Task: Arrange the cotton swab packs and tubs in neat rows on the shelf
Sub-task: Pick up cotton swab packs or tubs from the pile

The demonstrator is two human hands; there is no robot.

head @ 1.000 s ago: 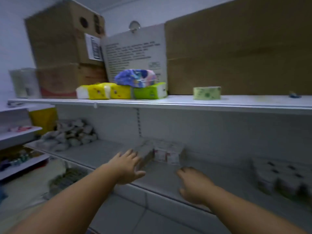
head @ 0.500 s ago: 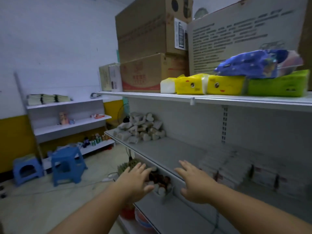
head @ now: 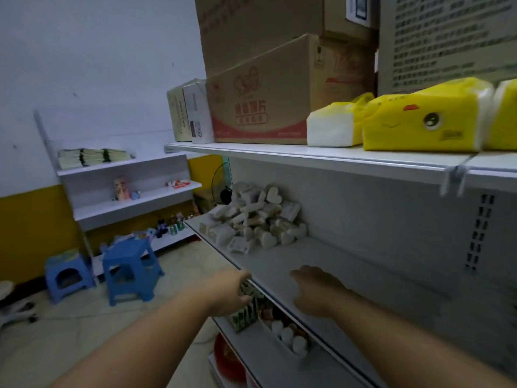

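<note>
presently, left hand noted slack at shelf edge, nothing gripped; right hand relaxed over shelf, empty; swab packs heaped at 11 o'clock, well apart.

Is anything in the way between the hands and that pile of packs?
No. Only bare shelf lies between the pile and the left hand and right hand; nothing visible blocks them.

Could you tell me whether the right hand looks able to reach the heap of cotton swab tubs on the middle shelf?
Probably yes: the right hand is empty above a bare stretch of the middle shelf, and nothing lies between it and the heap of cotton swab tubs; it just needs a longer stretch leftward.
</note>
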